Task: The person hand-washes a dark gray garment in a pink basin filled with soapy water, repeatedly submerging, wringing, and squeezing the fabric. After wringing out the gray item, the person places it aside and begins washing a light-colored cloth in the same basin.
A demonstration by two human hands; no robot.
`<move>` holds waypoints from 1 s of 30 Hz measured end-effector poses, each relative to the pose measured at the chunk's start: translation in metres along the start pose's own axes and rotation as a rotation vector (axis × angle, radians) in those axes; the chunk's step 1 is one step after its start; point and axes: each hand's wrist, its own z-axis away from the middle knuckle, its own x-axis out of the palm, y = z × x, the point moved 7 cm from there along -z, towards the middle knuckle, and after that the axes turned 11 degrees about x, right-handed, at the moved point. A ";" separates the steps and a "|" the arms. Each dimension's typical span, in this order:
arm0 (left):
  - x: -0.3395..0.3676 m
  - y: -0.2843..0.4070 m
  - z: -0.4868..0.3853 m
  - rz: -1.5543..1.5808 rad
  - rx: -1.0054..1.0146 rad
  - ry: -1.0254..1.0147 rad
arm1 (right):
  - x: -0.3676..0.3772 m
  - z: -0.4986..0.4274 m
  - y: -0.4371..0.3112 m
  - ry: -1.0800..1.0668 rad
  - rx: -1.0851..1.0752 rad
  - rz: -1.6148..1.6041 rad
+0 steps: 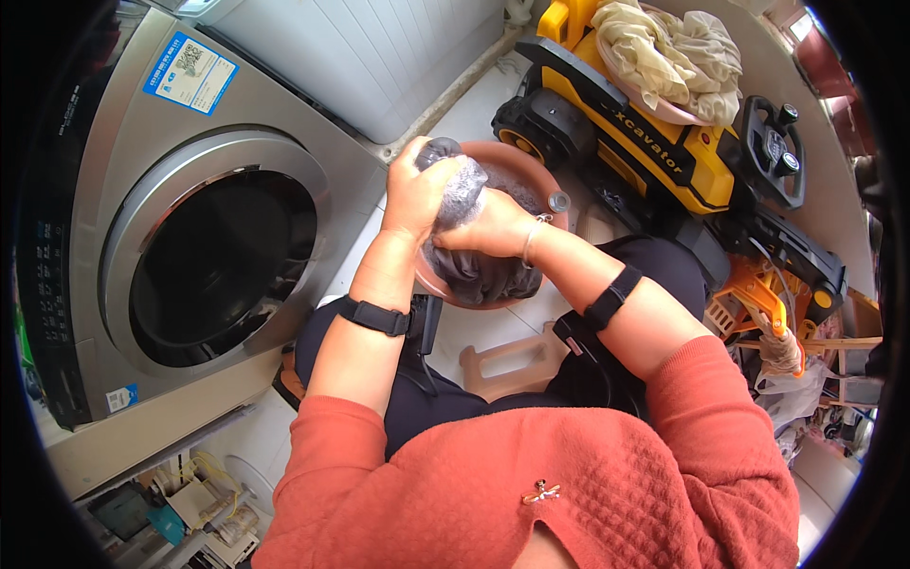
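Note:
A dark, soapy cloth is bunched up between both hands, above a round pinkish-brown plastic basin. My left hand grips the cloth from the left side, thumb across it. On the right, my right hand closes around its lower part; those fingers are partly hidden. Dark wet fabric lies in the basin below the hands. Foamy water shows along the far inside of the basin. Whether the held cloth joins the fabric below, I cannot tell.
A front-loading washing machine stands at left. At upper right is a yellow toy excavator with a pink basin of cream fabric on it. A beige plastic stool sits between the legs.

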 end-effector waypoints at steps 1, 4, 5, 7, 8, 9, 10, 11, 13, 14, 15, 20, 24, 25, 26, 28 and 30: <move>0.000 -0.002 -0.001 -0.100 0.046 0.002 | 0.002 -0.002 0.001 0.023 0.007 0.058; 0.001 -0.009 0.000 -0.329 0.159 0.009 | 0.004 0.000 0.014 0.125 0.156 0.187; 0.002 -0.012 0.001 -0.385 0.176 0.015 | 0.004 0.001 0.016 0.152 0.174 0.211; 0.002 -0.017 0.004 -0.502 0.199 0.028 | 0.005 0.003 0.016 0.194 0.184 0.242; 0.003 -0.018 0.005 -0.515 0.206 0.050 | 0.004 0.005 0.017 0.214 0.183 0.229; 0.003 -0.018 0.005 -0.489 0.197 0.070 | 0.003 0.006 0.017 0.229 0.179 0.211; 0.003 -0.018 0.006 -0.462 0.188 0.089 | 0.002 0.006 0.016 0.248 0.158 0.186; 0.003 -0.017 0.006 -0.421 0.167 0.108 | 0.000 0.007 0.016 0.273 0.155 0.160; 0.005 -0.011 0.003 -0.281 0.104 0.080 | -0.007 0.009 0.013 0.334 0.110 0.083; 0.005 -0.007 0.003 -0.206 0.064 0.064 | -0.008 0.010 0.010 0.305 0.065 0.035; 0.009 0.000 0.001 -0.136 0.030 -0.024 | -0.011 0.012 0.005 0.285 0.020 -0.021; 0.011 0.053 0.002 0.349 0.016 -0.367 | -0.019 0.024 -0.021 -0.184 -0.108 -0.561; 0.021 0.077 0.007 0.434 0.208 -0.508 | -0.018 0.041 -0.041 -0.484 -0.108 -0.756; 0.024 0.079 0.009 0.483 0.224 -0.516 | -0.016 0.045 -0.044 -0.551 -0.091 -0.797; 0.028 0.078 0.011 0.500 0.216 -0.539 | -0.013 0.047 -0.044 -0.605 -0.050 -0.842; 0.027 0.067 0.009 0.365 0.086 -0.447 | -0.007 0.047 -0.037 -0.620 0.106 -0.876; 0.022 0.059 0.008 0.192 0.038 -0.360 | -0.009 0.042 -0.034 -0.511 0.041 -0.828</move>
